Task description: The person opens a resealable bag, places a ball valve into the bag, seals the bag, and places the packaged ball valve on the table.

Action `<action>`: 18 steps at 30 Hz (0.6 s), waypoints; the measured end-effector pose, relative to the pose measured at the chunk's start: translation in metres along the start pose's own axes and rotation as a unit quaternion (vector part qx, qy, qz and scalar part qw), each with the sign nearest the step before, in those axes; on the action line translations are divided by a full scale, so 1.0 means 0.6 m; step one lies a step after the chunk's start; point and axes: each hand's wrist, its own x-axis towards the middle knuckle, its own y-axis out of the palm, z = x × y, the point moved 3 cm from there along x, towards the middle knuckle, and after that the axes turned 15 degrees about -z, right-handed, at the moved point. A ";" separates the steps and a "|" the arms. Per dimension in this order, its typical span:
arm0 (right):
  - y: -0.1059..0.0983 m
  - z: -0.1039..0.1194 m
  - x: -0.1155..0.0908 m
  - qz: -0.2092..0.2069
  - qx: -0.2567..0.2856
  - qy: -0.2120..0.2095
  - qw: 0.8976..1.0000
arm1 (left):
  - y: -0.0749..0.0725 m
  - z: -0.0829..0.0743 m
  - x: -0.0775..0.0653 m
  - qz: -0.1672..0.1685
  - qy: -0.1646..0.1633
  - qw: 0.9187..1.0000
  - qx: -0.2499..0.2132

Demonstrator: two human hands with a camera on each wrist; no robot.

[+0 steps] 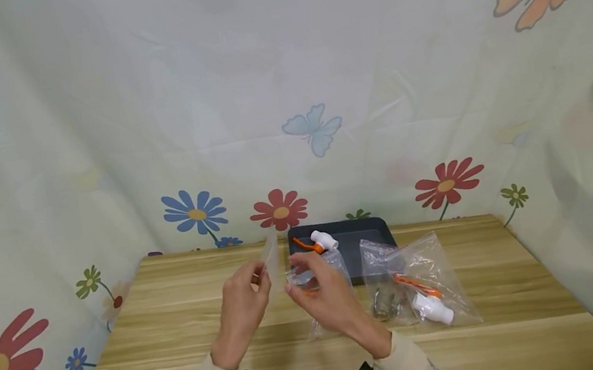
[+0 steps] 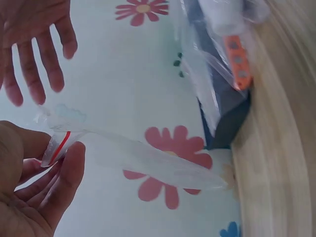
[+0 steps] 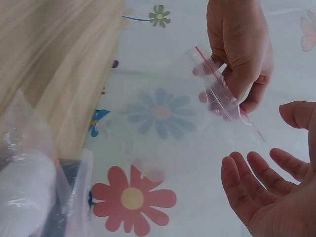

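Observation:
My left hand (image 1: 242, 305) pinches a clear zip bag (image 2: 153, 155) between thumb and fingers, at its red-striped seal. The bag hangs flat and thin from the fingers, with no contents showing in it. Close beside it, my right hand (image 1: 327, 298) holds nothing; its fingers are spread and a little bent, as the right wrist view shows. Under the right hand, another clear bag (image 1: 338, 260) with something orange in it lies partly hidden.
At the back stands a dark tray (image 1: 362, 224), with a white valve with an orange handle (image 1: 324, 240) at its left. To the right, one clear bag (image 1: 446, 265) contains a similar white valve (image 1: 432, 308); another contains a greyish fitting (image 1: 384, 303). A flowered curtain (image 1: 207, 128) surrounds the wooden table (image 1: 156, 359).

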 end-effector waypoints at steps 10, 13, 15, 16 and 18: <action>-0.030 0.033 0.017 -0.080 0.000 -0.051 0.996 | -0.005 -0.077 0.007 -0.060 0.019 0.996 -0.061; -0.039 0.036 0.019 -0.093 0.000 -0.065 0.994 | -0.002 -0.094 0.005 -0.063 0.023 0.995 -0.071; -0.045 0.037 0.020 -0.104 0.001 -0.079 0.991 | 0.001 -0.103 0.003 -0.063 0.029 0.995 -0.072; -0.048 0.037 0.020 -0.109 0.001 -0.082 0.991 | 0.002 -0.107 0.002 -0.064 0.033 0.995 -0.071; -0.053 0.036 0.020 -0.116 0.003 -0.087 0.989 | 0.004 -0.114 -0.001 -0.063 0.040 0.995 -0.072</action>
